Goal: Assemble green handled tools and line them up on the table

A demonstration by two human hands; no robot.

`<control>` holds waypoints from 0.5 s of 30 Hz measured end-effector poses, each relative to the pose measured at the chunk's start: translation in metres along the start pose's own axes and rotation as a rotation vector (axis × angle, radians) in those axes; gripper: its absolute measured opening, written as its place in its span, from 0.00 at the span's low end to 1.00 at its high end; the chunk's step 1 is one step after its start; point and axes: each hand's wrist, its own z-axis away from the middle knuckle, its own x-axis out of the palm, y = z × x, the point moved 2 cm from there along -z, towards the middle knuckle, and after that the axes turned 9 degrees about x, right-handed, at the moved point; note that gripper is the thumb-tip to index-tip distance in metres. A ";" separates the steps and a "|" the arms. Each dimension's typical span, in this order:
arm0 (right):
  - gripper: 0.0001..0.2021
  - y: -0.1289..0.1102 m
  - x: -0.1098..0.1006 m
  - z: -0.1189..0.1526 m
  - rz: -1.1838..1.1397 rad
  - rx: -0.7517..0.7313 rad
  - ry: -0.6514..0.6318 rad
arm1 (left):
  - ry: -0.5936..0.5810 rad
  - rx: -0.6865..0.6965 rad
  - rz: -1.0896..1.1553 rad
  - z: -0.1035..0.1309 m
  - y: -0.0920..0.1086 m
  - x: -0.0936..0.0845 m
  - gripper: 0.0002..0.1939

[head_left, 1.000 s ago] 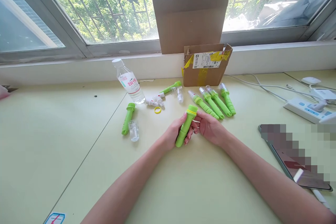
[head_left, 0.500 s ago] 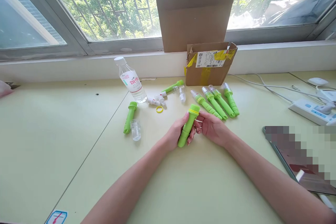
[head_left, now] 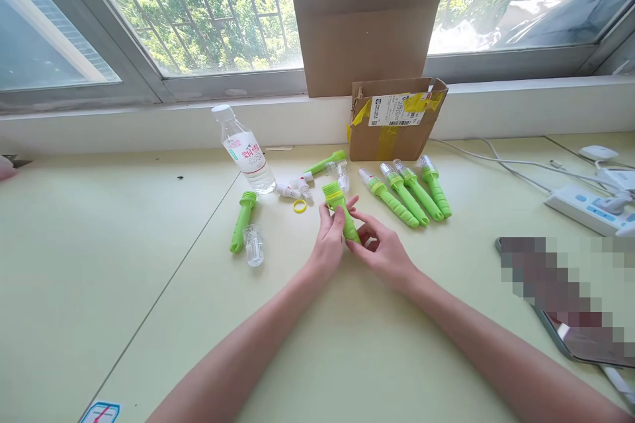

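My left hand [head_left: 329, 232] is wrapped round a green threaded tube [head_left: 350, 228] with a yellow ring near its top; the tube tilts to the upper left. The fingers of my right hand [head_left: 384, 251] pinch its lower end. To the left lie another green tube [head_left: 243, 221] and a clear ribbed cap [head_left: 254, 246]. A loose yellow ring [head_left: 299, 206] rests near small white tubes [head_left: 288, 191]. Behind them are a further green tube [head_left: 325, 162] and a clear cap [head_left: 342, 175]. Several green tubes with clear caps [head_left: 407, 195] lie side by side at the right.
A water bottle [head_left: 248, 155] stands at the back left. An open cardboard box [head_left: 394, 139] is against the sill. On the right are a power strip [head_left: 585, 208], white cables and a tablet [head_left: 560, 337], partly pixelated.
The green tube has swung from leaning right to leaning left and moved slightly left. My right hand has come down to its lower end, its fingers now closed on it.
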 end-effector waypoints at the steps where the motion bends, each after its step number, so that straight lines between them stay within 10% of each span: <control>1: 0.20 0.000 0.000 0.000 0.022 -0.009 0.006 | -0.056 0.006 -0.032 0.002 0.001 0.002 0.15; 5: 0.04 0.003 -0.004 0.000 0.072 0.000 0.118 | -0.164 0.203 -0.384 0.000 0.003 -0.004 0.18; 9: 0.06 0.003 -0.009 -0.001 0.043 0.057 0.170 | 0.043 0.447 -1.093 -0.013 0.002 -0.027 0.15; 15: 0.06 0.001 -0.009 -0.001 0.054 0.065 0.163 | 0.036 0.281 -1.586 -0.022 -0.011 -0.041 0.24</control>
